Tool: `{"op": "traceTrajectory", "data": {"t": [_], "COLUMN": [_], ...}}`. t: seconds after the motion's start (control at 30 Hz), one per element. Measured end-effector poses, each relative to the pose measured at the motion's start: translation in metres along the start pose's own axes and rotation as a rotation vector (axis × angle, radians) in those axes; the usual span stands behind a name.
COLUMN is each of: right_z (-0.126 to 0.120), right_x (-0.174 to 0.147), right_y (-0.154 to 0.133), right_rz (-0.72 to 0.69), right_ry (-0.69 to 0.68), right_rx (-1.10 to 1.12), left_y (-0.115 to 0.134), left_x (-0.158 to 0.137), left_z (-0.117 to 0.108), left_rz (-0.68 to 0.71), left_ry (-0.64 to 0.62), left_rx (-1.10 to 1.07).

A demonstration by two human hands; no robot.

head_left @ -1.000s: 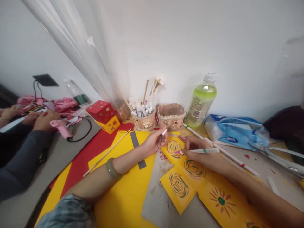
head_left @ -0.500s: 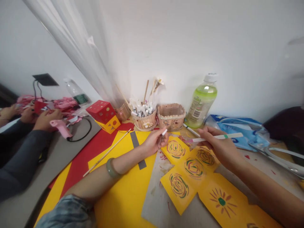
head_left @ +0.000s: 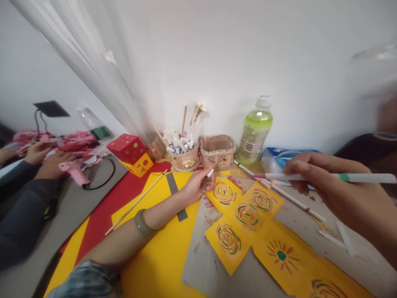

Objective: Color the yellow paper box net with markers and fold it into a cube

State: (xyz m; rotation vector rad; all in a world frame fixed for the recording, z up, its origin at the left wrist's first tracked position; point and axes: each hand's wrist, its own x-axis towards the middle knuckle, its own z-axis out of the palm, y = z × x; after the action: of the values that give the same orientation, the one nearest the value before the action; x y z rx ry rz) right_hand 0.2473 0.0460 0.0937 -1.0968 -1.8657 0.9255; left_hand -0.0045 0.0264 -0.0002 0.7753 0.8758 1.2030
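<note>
My left hand, a green bangle on its wrist, is closed on a small white marker cap. It rests by the yellow cut-out paper, which carries drawn swirls and a sunburst with a green centre. At the right, my right hand grips a white felt-tip marker with a green band. Its pinkish-purple tip points left, raised over the table. Beneath my left forearm lie a large yellow sheet and a grey strip.
Along the wall stand a basket of markers, a second basket and a green drink bottle. A red and yellow box and a thin stick are left of them. Another person's hands work near a pink glue gun.
My right hand has moved right and closer to the camera with the marker, uncovering another marker on the table. My left hand still holds the cap. The view has shifted slightly.
</note>
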Motion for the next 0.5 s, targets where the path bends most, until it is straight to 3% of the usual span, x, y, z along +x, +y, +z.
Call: {"op": "traceTrajectory", "data": {"t": [0.17,0.27,0.5], "right_z": [-0.001,0.007,0.021], "right_x": [-0.015,-0.022,-0.025], "right_y": [0.021,0.039,0.056], "right_rz": [0.109,0.165,0.101], "right_ry": [0.059,0.009,-0.069], "right_rx": [0.046,0.012,-0.080], "left_y": [0.001,0.003,0.003], "left_x": [-0.002,-0.003,-0.004], "left_z": [0.002,0.004,0.006], "left_rz": [-0.004,-0.002,-0.004], "left_ry": [0.006,0.015,0.023], "left_rx": [0.025,0.038,0.073]}}
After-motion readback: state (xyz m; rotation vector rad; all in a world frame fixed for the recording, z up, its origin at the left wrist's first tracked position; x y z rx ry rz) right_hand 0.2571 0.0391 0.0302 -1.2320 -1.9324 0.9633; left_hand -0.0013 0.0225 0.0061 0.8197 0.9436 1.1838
